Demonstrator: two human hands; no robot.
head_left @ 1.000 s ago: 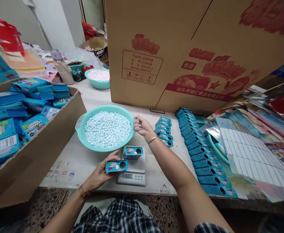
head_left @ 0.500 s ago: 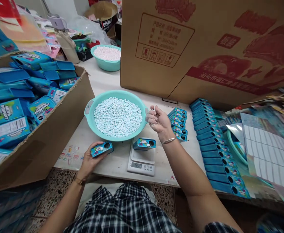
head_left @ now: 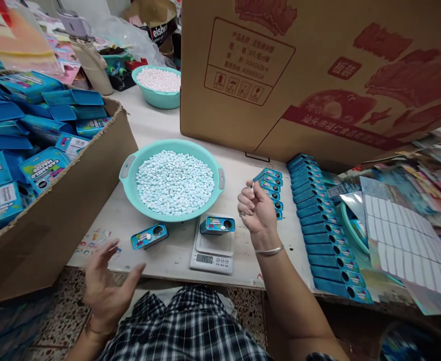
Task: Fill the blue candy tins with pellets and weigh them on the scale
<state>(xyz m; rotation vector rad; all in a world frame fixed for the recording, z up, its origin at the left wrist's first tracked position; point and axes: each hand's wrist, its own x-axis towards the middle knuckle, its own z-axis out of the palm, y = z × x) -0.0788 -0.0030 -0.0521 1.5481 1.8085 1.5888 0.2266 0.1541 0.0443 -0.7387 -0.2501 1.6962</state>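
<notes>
Landmark for all positions: the scale, a small white digital one at the near edge of the table, display lit with dark digits.

Your left hand hangs in the air to the lower left of the scale, off the table edge and above your checked lap. Palm is open, fingers spread, nothing in it and touching nothing.

Loose tin: lies flat on the table just left of the scale, apart from it, nearest to your left hand. It is a small, flat, rectangular box, teal-blue, with a colourful printed label on top and a round dark hole at its right end. It sits slightly askew, hole end raised toward the basin.

Weighed tin: same make, resting on the scale's platform, hole at its right end.

Your right hand hovers just right of the scale, with a bangle at the wrist. Fingers are curled and pressed together in a loose fist; you cannot tell whether anything is inside.

Behind the scale: a teal basin heaped with pale pellets.
Right of the scale: a short row of tins, then a long row of tins.
Far left of the scale: an open cardboard box of blue packs.
</notes>
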